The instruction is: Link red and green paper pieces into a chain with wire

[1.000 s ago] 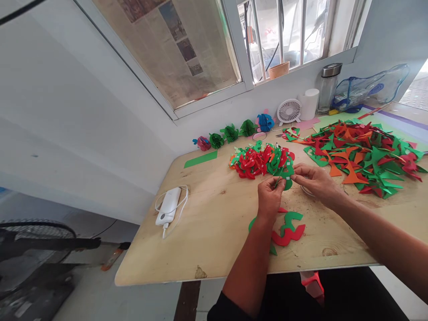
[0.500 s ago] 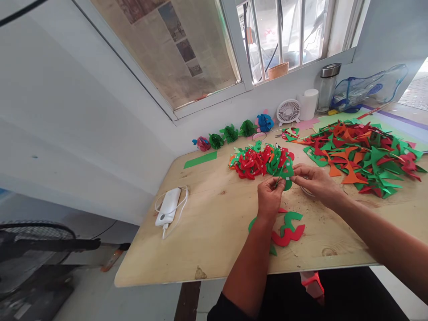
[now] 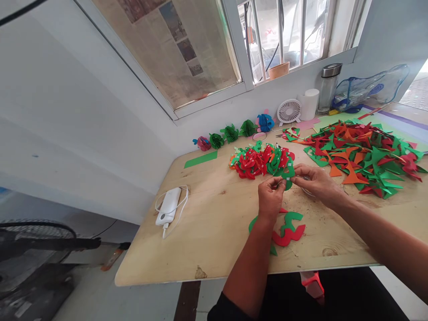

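Between my hands is a curvy green paper cutout [image 3: 289, 173] with small white squares on it. My left hand [image 3: 270, 192] pinches its lower left edge between thumb and fingers. My right hand [image 3: 312, 182] has thumb and fingertips closed at the cutout's right edge, beside a white square. Just behind lies a heap of red and green cutouts [image 3: 254, 161], many bearing the same white squares. Nearer the table edge, under my left forearm, red and green wavy cutouts [image 3: 288, 232] lie loose, partly hidden by the arm. A clear round rim [image 3: 308, 192] shows below my right hand.
A large pile of paper scraps [image 3: 364, 156] covers the right side. Along the wall stand folded paper figures [image 3: 230, 133], a small fan [image 3: 289, 111], a white cylinder [image 3: 309, 104] and a glass bottle [image 3: 327, 89]. A white power bank [image 3: 169, 206] with its cable lies left.
Almost nothing differs. Both hands keep the green cutout in nearly the same place, and the whole view has shifted very slightly.
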Action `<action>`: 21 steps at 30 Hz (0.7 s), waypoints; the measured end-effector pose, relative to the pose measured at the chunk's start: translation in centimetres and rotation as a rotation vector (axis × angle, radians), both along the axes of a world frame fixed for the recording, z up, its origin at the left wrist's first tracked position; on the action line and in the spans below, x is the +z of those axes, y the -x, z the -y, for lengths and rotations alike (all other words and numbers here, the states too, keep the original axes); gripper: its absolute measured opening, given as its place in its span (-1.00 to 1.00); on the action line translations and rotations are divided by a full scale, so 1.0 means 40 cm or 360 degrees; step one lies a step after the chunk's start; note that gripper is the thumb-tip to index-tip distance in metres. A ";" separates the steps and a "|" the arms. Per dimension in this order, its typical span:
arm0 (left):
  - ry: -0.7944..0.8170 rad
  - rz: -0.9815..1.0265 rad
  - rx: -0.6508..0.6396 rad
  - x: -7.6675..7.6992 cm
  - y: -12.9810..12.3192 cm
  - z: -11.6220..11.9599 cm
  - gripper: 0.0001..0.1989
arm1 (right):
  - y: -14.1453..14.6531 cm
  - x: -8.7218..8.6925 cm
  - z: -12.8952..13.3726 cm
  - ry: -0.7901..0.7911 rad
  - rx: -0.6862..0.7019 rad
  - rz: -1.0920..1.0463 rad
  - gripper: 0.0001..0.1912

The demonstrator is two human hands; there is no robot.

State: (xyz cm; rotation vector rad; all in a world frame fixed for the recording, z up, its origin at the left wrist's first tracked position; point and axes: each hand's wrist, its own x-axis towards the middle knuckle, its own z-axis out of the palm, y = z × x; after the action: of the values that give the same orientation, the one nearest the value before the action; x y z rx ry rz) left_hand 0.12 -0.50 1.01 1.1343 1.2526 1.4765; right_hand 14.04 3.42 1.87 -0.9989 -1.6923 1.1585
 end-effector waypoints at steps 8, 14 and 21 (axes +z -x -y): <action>-0.0006 -0.0023 0.0020 -0.002 0.001 0.001 -0.80 | -0.002 -0.005 0.000 0.0202 0.0010 -0.0122 -0.74; -0.0044 -0.0053 -0.0003 -0.006 0.003 -0.001 -0.78 | -0.003 -0.004 0.000 0.0366 0.0037 -0.0177 -0.71; -0.0080 -0.0137 -0.0005 0.001 0.003 0.004 -0.79 | -0.001 -0.007 -0.003 0.0460 0.0073 -0.0271 -0.70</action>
State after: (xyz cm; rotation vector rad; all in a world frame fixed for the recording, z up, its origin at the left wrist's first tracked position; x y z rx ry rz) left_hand 0.01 -0.67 1.06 1.2441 1.2775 1.4776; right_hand 14.08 3.53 1.61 -1.0058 -1.4467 1.5054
